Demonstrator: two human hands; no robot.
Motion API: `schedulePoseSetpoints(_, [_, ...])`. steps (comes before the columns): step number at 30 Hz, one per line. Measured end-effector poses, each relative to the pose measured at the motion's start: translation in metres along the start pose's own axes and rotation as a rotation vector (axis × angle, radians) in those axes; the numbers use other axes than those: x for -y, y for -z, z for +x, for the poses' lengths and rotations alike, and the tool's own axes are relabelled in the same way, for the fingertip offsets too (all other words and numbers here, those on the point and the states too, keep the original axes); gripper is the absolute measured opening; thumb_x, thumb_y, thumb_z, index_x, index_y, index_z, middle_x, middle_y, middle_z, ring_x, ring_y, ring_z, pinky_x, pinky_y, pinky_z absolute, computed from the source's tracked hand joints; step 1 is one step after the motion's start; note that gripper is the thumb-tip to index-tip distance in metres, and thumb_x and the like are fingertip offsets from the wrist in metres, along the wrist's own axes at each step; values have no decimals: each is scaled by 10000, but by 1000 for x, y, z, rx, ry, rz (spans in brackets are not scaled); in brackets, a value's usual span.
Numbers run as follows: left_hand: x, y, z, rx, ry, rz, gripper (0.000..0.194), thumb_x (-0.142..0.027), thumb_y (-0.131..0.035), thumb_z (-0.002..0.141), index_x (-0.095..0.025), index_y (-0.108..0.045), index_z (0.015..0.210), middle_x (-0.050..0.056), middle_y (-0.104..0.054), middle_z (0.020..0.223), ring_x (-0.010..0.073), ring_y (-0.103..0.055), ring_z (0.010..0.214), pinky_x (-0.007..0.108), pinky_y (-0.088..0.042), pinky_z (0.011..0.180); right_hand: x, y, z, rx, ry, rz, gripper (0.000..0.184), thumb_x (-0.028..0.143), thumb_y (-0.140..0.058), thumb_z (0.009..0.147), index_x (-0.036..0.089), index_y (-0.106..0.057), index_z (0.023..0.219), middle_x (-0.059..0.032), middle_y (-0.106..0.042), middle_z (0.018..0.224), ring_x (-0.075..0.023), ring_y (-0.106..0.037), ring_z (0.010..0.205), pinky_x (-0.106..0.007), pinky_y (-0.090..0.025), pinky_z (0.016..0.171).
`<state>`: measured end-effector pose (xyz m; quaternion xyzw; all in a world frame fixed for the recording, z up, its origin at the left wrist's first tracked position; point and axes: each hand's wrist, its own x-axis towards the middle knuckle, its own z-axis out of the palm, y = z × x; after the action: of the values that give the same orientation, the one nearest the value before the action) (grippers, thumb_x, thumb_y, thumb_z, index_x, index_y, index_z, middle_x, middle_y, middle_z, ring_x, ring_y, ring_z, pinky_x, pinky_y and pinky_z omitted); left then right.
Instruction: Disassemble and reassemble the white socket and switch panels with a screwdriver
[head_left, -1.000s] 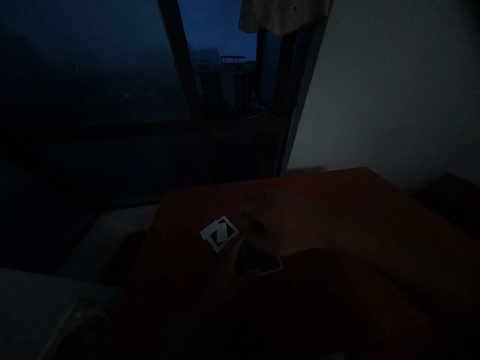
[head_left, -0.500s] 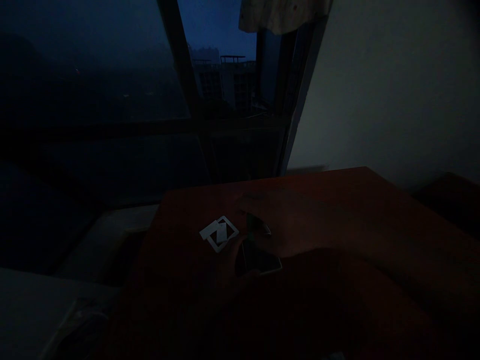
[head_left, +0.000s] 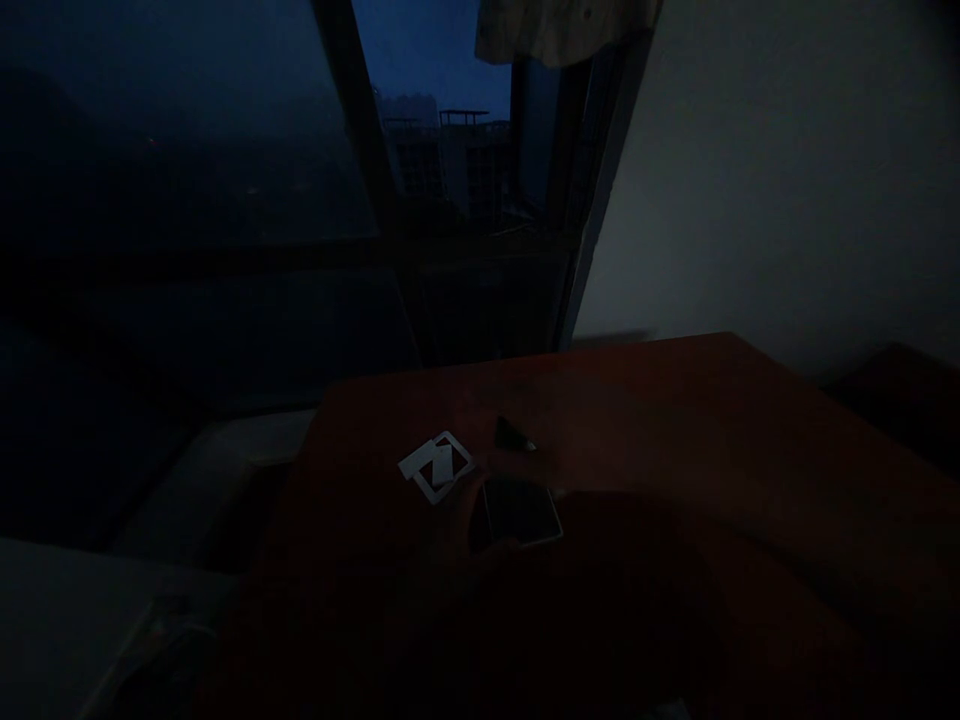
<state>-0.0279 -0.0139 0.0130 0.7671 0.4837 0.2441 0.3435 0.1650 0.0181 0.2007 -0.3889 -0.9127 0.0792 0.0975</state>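
The dark flat thing (head_left: 526, 518) sits just right of the left hand (head_left: 452, 525), whose thumb and finger pinch its left side, while the right hand (head_left: 559, 430) is over its far edge, too blurry to tell its grip.

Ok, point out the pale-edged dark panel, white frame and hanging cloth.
Dark panel (head_left: 523, 514), head view: its middle.
White frame (head_left: 460, 450), head view: its upper right side.
Hanging cloth (head_left: 566, 30), head view: its visible middle.

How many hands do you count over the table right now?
2: the left hand at the left side of the dark pale-edged panel, the right hand by its far side. Darkness may hide others.
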Motion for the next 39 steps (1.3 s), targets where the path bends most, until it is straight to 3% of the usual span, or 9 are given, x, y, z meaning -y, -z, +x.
schedulePoseSetpoints(4, [5,-2,1,-6,-10,23,741,-352,-694,774,-242,-325,1407,113,-407,1448,308,-415,1303,473,-371,1049,2,0,2,-11,-39,-153,299,363,-438,938,139,-609,1039,-95,-708,853,-220,-664,754,-279,-391,548])
schedulePoseSetpoints(6, [6,-2,1,-2,-17,30,746,-357,-691,778,-245,-313,1412,113,-415,1443,306,-420,1300,474,-375,1045,3,3,1,29,18,-98,234,300,-496,899,150,-602,1045,-88,-706,912,-201,-660,780,-265,-401,570])
schedulePoseSetpoints(9, [5,-1,1,3,-27,25,747,-373,-689,781,-247,-309,1412,114,-431,1430,305,-436,1288,471,-386,1036,4,6,0,62,94,21,331,259,-589,817,158,-563,1131,-86,-683,1039,-187,-647,847,-247,-420,603])
schedulePoseSetpoints(16, [3,-1,3,-13,-62,-5,736,-362,-691,783,-249,-322,1409,108,-439,1423,305,-440,1281,460,-393,1027,8,2,2,-20,-12,-186,255,346,-451,920,177,-623,1000,-67,-705,847,-195,-647,721,-266,-364,543])
schedulePoseSetpoints(21, [6,-3,1,-10,-38,9,725,-393,-677,794,-244,-323,1409,118,-477,1384,313,-476,1246,465,-415,1006,9,8,-1,100,45,-50,379,347,-586,826,195,-560,1172,-69,-699,992,-196,-651,807,-258,-407,583])
schedulePoseSetpoints(27, [7,-3,2,-22,-57,26,758,-382,-684,788,-252,-303,1430,120,-417,1438,325,-417,1298,493,-377,1039,4,-2,4,-37,-39,-175,294,401,-474,920,187,-633,1046,-69,-714,858,-208,-659,754,-263,-394,560])
schedulePoseSetpoints(33, [6,-3,2,-17,-61,2,771,-386,-690,788,-255,-285,1431,118,-406,1446,314,-404,1310,484,-367,1052,-2,-2,-6,-28,36,74,226,261,-591,846,192,-622,1059,-52,-696,955,-168,-637,825,-252,-437,684])
schedulePoseSetpoints(36, [4,-2,0,-21,-54,-6,740,-397,-686,787,-249,-323,1415,119,-409,1443,317,-408,1307,483,-367,1055,-12,-9,-23,-161,-83,215,165,241,-590,830,201,-639,982,-18,-695,903,-150,-635,790,-248,-438,690])
schedulePoseSetpoints(39, [2,1,-1,13,-9,-5,754,-365,-697,777,-240,-316,1417,123,-360,1471,311,-375,1330,475,-355,1067,-29,-30,-52,-313,-340,391,181,314,-584,840,202,-638,972,-10,-688,863,-144,-627,729,-241,-442,640])
